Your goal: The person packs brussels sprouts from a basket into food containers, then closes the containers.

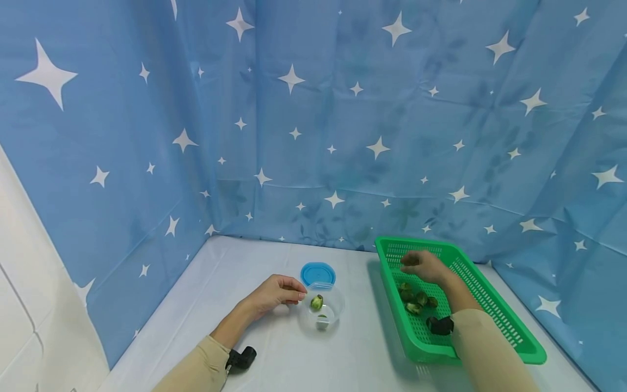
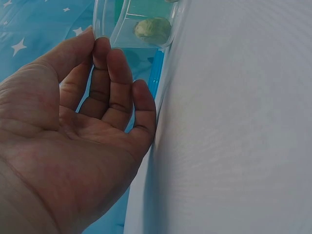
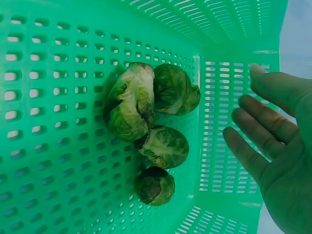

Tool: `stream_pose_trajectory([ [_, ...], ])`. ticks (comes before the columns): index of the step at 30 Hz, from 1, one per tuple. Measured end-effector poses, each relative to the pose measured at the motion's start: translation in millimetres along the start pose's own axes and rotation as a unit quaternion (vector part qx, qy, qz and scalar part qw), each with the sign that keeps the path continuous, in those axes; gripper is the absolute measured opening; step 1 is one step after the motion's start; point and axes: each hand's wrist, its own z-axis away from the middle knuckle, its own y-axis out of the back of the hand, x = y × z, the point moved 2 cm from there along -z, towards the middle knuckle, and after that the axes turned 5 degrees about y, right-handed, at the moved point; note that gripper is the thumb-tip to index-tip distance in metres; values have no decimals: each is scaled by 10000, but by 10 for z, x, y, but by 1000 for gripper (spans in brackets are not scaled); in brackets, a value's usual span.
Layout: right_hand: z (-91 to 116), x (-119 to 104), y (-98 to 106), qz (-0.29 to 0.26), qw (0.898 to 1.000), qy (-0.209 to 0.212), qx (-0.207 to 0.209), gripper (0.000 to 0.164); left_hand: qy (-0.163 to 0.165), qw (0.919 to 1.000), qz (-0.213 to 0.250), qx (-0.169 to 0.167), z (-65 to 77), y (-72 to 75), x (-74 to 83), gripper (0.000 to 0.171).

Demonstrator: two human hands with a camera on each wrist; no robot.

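My left hand [image 1: 279, 291] pinches the rim of a clear plastic container [image 1: 338, 299] between thumb and fingertips. Inside the container lie Brussels sprouts, one [image 1: 317, 302] upper and one lower [image 1: 322, 322]; the left wrist view shows a sprout [image 2: 152, 30] through its wall. Over the green basket [image 1: 411, 348] hangs my right hand [image 1: 425, 265], holding nothing. In the right wrist view its fingers [image 3: 248, 153] are spread, beside several Brussels sprouts. Among them are a pale, split-leafed sprout [image 3: 130, 102] and a small round one [image 3: 154, 185] on the basket's perforated floor.
Behind the container lies a round blue lid [image 1: 318, 273] on the white table [image 1: 274, 359]. The basket's raised walls stand to the container's right. A blue curtain with white stars [image 1: 313, 136] hangs along the table's back and sides.
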Motion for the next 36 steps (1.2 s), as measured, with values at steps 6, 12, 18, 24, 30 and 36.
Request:
stream_pose_trajectory([
  [6, 29, 0, -9, -50, 9998, 12, -206, 41, -17, 10000, 17, -10, -2, 4, -11, 36],
  [12, 30, 68, -38, -48, 9986, -50, -527, 37, -3, 10000, 54, -18, -6, 8, -17, 36],
  [18, 50, 81, -50, -177, 9973, -98, -700, 36, -13, 10000, 46, -51, 1, 10, 0, 37],
  [24, 45, 77, -47, -96, 9960, -56, -888, 35, -7, 10000, 24, -38, -4, 23, 1, 37],
  [30, 40, 92, -56, 239, 9931, 27, -1149, 32, 29, 10000, 19, -4, -1, 29, -3, 38],
  [36, 60, 87, -65, 145, 9929, -162, -1166, 29, -1, 10000, 41, -37, -7, 15, -11, 35],
])
